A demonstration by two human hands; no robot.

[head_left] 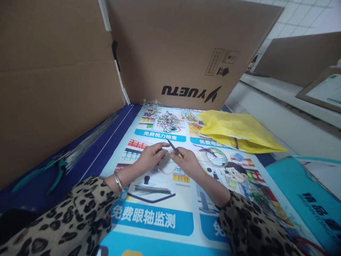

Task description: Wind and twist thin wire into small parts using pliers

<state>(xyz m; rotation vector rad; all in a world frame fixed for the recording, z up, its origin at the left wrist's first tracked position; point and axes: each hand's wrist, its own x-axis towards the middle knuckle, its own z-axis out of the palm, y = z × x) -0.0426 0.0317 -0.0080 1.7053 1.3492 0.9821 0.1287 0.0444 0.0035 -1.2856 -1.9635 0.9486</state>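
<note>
My right hand (pixel 185 161) is closed around a slim pointed tool (pixel 172 144) with a dark tip and a yellow part at the handle; its exact kind does not show. The tip points up and left, towards the fingers of my left hand (pixel 152 156). Those fingers are pinched together, and whatever they hold is too small to make out. Below and between both hands runs a faint thin loop (pixel 166 173), perhaps wire. Under my left forearm lies a bundle of thin dark rods (pixel 152 190) on the printed sheet (pixel 183 199).
Cardboard panels (pixel 149 53) stand behind and left. Tangled wire pieces (pixel 167 119) lie ahead. A yellow bag (pixel 239 128) and a clear round dish (pixel 217 157) are to the right. Teal-handled pliers (pixel 57 174) and a bundle of wires (pixel 90 140) lie left.
</note>
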